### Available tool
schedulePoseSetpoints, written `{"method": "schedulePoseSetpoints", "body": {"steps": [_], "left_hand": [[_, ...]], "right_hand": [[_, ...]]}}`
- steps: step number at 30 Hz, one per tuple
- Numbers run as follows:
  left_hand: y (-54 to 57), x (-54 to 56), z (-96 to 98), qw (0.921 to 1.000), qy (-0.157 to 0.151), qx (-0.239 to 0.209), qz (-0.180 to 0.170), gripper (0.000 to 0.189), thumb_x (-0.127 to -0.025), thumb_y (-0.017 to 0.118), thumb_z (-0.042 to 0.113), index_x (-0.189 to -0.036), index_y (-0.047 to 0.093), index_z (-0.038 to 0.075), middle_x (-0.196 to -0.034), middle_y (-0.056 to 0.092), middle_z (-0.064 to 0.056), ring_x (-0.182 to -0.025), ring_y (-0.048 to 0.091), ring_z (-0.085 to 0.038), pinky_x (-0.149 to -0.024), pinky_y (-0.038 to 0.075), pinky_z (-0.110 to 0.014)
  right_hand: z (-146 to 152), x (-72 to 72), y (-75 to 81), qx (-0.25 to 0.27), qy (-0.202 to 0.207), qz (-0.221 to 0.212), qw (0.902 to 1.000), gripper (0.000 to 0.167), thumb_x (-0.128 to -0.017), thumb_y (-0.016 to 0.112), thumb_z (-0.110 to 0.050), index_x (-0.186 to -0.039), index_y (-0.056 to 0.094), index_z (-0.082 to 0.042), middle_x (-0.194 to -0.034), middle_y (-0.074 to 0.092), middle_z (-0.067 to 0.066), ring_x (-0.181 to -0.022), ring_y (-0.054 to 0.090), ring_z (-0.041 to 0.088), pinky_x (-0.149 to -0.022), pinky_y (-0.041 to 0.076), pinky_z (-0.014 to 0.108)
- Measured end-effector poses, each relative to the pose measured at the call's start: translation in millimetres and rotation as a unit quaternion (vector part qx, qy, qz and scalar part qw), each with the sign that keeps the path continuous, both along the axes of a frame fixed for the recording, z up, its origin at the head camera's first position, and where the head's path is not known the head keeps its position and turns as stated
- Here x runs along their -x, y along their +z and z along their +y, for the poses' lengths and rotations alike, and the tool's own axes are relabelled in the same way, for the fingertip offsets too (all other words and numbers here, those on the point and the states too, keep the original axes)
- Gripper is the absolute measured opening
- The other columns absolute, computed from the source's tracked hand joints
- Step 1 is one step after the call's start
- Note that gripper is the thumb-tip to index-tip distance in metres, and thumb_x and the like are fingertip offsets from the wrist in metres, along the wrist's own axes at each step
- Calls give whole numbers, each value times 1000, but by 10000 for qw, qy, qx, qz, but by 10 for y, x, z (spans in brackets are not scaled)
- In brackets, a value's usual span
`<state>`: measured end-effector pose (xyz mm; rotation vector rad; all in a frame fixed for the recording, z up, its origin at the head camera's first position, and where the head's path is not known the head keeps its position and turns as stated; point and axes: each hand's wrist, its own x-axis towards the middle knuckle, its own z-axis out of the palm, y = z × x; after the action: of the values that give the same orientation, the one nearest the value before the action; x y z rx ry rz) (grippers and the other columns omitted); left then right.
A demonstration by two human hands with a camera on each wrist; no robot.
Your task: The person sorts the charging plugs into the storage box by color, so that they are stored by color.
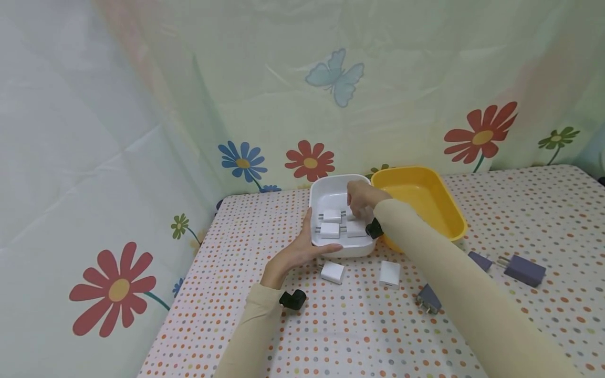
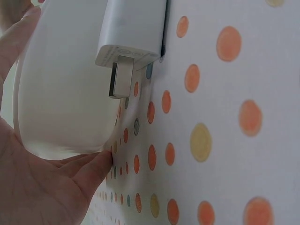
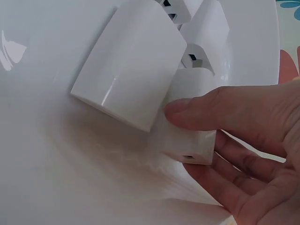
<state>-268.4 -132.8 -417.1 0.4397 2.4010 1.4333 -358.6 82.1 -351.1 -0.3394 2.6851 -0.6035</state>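
Right wrist view shows the right hand [image 3: 243, 140] with its thumb laid on top of a white charger [image 3: 190, 117] and the fingers curled beneath it, pinching it just above the floor of the white tray [image 3: 56, 154]. That charger touches a second, larger-looking white block at the upper middle of the frame, and parts of two more show behind it toward the top.

From the head view, the right hand [image 1: 361, 199] sits over the middle of the white tray [image 1: 326, 186], at the centre of the frame. Three other white chargers lie flat in the tray's near half, below and to the left of the hand.

The left hand [image 1: 302, 251] holds the tray's near left corner, thumb along the near rim and fingers spread up the left side. In the left wrist view the left hand [image 2: 42, 183] cups the tray's rounded outer wall, fingers loosely together.

A yellow tray [image 1: 420, 202] stands touching the white one on its right; its visible part holds nothing.

On the dotted tablecloth [image 1: 331, 336] just below the white tray lie two white chargers [image 1: 333, 272]. To the lower right lie three purple chargers [image 1: 524, 270], one partly hidden by the right sleeve.
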Motion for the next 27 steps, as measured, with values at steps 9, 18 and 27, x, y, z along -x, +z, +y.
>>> {"method": "schedulePoseSetpoints", "body": {"steps": [9, 18, 27], "left_hand": [[40, -2, 41, 9998, -59, 120, 120, 126, -91, 81, 41, -166, -18, 19, -174, 8, -10, -158, 15, -29, -125, 20, -56], [31, -8, 51, 9998, -119, 74, 163, 125, -92, 80, 42, -166, -19, 21, -173, 9, -10, -157, 18, -29, -124, 22, -56], [-11, -45, 19, 9996, 138, 250, -33, 125, -92, 80, 41, -166, -19, 18, -175, 4, -12, -159, 14, -33, -124, 21, -58]], "right_hand": [[22, -42, -23, 78, -343, -365, 9987, 28, -88, 70, 13, -111, 59, 0, -104, 61, 18, -96, 58, 34, -71, 55, 34], [57, -32, -15, 174, -231, -310, 9991, 27, -92, 72, 8, -116, 62, 2, -114, 63, 19, -106, 56, 35, -96, 53, 44], [49, -111, 112, 200, 410, 604, 9971, 32, -85, 80, 6, -115, 69, 8, -106, 66, 18, -96, 58, 30, -93, 56, 41]]}}
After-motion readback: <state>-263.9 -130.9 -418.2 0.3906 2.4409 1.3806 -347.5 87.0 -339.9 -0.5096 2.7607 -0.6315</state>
